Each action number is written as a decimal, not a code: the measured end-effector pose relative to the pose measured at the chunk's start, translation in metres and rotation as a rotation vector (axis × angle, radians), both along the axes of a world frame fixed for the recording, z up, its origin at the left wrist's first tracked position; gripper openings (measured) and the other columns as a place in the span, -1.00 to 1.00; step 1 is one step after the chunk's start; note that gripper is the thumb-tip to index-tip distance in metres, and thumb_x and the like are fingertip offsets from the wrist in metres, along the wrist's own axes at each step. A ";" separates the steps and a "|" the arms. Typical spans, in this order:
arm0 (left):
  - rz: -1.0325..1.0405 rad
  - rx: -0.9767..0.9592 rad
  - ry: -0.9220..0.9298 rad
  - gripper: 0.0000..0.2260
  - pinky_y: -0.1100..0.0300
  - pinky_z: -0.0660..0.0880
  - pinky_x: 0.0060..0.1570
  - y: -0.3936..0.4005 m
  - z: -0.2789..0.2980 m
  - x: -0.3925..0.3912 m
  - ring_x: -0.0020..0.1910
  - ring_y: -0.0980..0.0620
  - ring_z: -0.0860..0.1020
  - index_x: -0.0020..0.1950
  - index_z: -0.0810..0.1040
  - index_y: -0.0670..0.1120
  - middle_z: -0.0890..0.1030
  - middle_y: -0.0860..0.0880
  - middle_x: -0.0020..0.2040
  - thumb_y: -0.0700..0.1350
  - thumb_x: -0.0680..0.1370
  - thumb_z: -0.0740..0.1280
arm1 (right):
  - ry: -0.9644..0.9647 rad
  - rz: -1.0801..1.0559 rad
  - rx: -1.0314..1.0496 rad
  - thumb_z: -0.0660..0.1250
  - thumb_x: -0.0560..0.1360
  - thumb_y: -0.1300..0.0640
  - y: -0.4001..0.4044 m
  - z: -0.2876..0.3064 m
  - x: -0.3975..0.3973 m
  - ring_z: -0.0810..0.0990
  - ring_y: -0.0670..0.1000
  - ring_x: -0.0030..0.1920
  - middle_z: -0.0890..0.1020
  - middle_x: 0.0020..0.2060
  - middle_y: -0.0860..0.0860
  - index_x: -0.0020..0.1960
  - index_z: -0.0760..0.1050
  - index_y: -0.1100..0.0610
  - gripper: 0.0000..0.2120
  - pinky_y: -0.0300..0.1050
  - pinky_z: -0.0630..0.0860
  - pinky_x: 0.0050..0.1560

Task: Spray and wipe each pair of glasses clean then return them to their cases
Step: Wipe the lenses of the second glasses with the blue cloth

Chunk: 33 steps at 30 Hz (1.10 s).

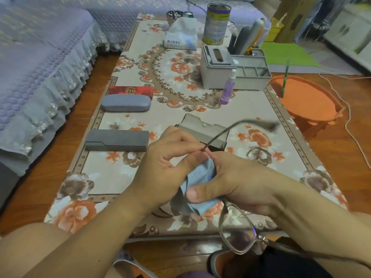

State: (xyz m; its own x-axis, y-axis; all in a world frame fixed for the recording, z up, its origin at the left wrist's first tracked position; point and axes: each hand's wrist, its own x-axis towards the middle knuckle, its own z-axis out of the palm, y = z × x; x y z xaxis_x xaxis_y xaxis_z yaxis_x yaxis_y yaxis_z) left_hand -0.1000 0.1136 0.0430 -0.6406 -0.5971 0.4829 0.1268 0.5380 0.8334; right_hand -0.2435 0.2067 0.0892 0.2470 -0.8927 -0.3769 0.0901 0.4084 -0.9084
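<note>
Above the desk [112, 177], my left hand [166, 163] pinches the glasses [239, 235] arm; my right hand [226, 183] grips the blue cloth [197, 183].

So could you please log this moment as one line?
step: wiping | left hand: glasses arm | right hand: cloth | open case: waiting

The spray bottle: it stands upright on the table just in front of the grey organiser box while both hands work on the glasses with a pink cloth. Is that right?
Not quite: the cloth is light blue, not pink, as the head view shows. The rest holds: the spray bottle stands upright in front of the grey organiser box, while the left hand and right hand work on the glasses.
</note>
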 end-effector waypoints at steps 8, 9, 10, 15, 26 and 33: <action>-0.157 0.303 -0.017 -0.86 0.02 0.57 0.08 -0.009 0.010 0.006 -0.01 -0.16 0.60 -0.02 0.75 0.15 0.62 -0.21 -0.08 0.12 0.48 0.46 | -0.042 -0.207 -0.023 0.41 0.45 0.22 0.004 -0.006 0.000 0.69 0.15 -0.15 0.68 -0.13 0.26 -0.06 0.63 0.30 -0.86 -0.06 0.64 -0.05; -0.157 0.299 -0.006 -0.83 -0.04 0.56 0.09 -0.009 0.010 0.006 -0.01 -0.19 0.60 -0.01 0.75 0.13 0.61 -0.23 -0.08 0.15 0.49 0.44 | -0.053 -0.242 -0.028 0.40 0.45 0.21 0.005 -0.008 0.000 0.68 0.14 -0.15 0.67 -0.13 0.26 -0.08 0.64 0.28 -0.87 -0.07 0.63 -0.06; -0.145 0.293 0.016 -0.81 -0.03 0.55 0.06 -0.008 0.009 0.006 -0.03 -0.18 0.59 -0.01 0.75 0.10 0.59 -0.22 -0.10 0.15 0.50 0.43 | -0.066 -0.276 -0.032 0.39 0.46 0.19 0.006 -0.010 0.000 0.67 0.15 -0.15 0.66 -0.14 0.26 -0.10 0.66 0.24 -0.88 -0.06 0.62 -0.06; 0.017 0.181 0.083 -0.87 0.15 0.51 -0.01 0.008 0.002 -0.004 -0.07 -0.01 0.60 -0.01 0.69 0.00 0.58 -0.04 -0.11 -0.03 0.60 0.34 | -0.091 -0.365 -0.074 0.35 0.52 0.18 0.012 -0.014 0.006 0.71 0.20 -0.09 0.71 -0.13 0.24 -0.11 0.71 0.18 -0.83 0.06 0.63 0.04; 0.057 -0.004 0.147 -0.84 0.18 0.47 0.07 0.002 0.012 0.000 0.01 -0.13 0.56 0.01 0.66 0.07 0.61 0.15 -0.04 -0.01 0.63 0.27 | -0.236 -0.142 0.159 0.55 0.44 0.14 0.011 -0.004 -0.075 0.62 0.29 0.19 0.57 0.21 0.35 0.33 0.41 0.45 -0.39 0.18 0.60 0.14; 0.005 -0.009 0.095 -0.83 -0.04 0.48 0.04 -0.001 0.007 -0.001 0.02 -0.16 0.54 0.07 0.64 0.11 0.60 0.15 -0.06 0.07 0.64 0.27 | -0.155 0.286 0.140 0.24 0.58 0.33 -0.009 -0.008 -0.047 0.51 0.28 0.23 0.56 0.19 0.31 0.28 0.47 0.43 -0.69 0.33 0.32 0.41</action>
